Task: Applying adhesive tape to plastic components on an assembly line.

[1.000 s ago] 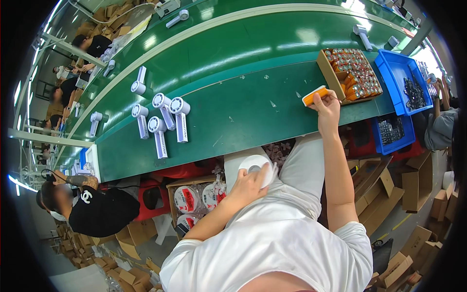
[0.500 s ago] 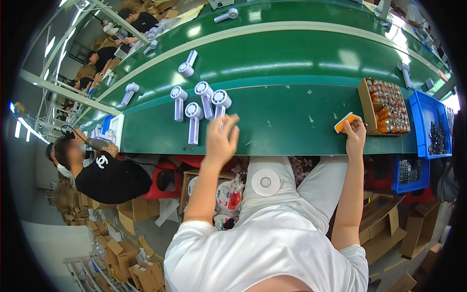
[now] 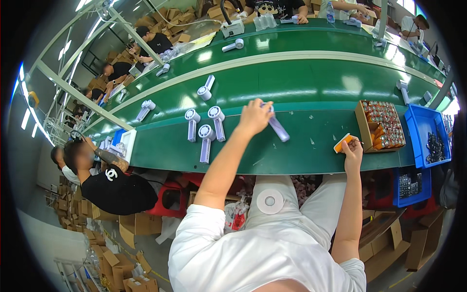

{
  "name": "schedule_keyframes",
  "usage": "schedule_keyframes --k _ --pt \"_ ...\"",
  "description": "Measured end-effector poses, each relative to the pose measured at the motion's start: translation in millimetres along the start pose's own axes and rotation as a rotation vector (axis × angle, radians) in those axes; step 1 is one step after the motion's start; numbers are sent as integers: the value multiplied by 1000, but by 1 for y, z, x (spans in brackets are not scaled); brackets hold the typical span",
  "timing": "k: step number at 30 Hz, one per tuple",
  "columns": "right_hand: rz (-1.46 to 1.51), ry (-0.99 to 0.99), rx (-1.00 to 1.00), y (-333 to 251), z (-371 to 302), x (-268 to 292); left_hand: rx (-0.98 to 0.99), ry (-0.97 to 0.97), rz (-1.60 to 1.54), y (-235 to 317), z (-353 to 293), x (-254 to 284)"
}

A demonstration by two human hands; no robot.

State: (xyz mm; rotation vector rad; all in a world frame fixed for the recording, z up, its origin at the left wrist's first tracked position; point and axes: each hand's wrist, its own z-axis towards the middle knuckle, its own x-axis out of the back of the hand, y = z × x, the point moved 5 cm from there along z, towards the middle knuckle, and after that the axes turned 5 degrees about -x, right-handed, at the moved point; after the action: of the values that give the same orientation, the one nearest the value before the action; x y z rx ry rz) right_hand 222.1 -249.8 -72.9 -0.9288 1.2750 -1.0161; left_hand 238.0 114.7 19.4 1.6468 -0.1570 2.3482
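My left hand is closed around the head end of a pale lilac handheld fan, whose handle slants toward me over the green table; its fan head is mostly hidden by the fingers. Three similar fans lie to the left of that hand, heads away from me. Above the table's near edge at the right, my right hand pinches an orange battery-like piece with a white edge. Beside it stands a cardboard box with rows of orange cylindrical batteries.
Right of the box sits a blue bin with small dark parts; a second blue bin is lower down. A white tape roll rests on my lap. More fans lie on the green conveyor beyond. A co-worker sits at left.
My left hand has taken one fan from the group and carried it right. My right hand still holds the orange piece. The view has tilted up, showing more people across the conveyor.
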Motion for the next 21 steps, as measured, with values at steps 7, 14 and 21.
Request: schedule_keyframes --k 7,14,21 --pt "15 37 -22 1 -1 -2 -123 11 -83 65 13 -23" --pt "17 33 -13 -3 1 -5 -434 119 -253 60 -5 -7" --pt "9 36 -33 -5 -2 -5 -572 83 -80 89 -4 -20"
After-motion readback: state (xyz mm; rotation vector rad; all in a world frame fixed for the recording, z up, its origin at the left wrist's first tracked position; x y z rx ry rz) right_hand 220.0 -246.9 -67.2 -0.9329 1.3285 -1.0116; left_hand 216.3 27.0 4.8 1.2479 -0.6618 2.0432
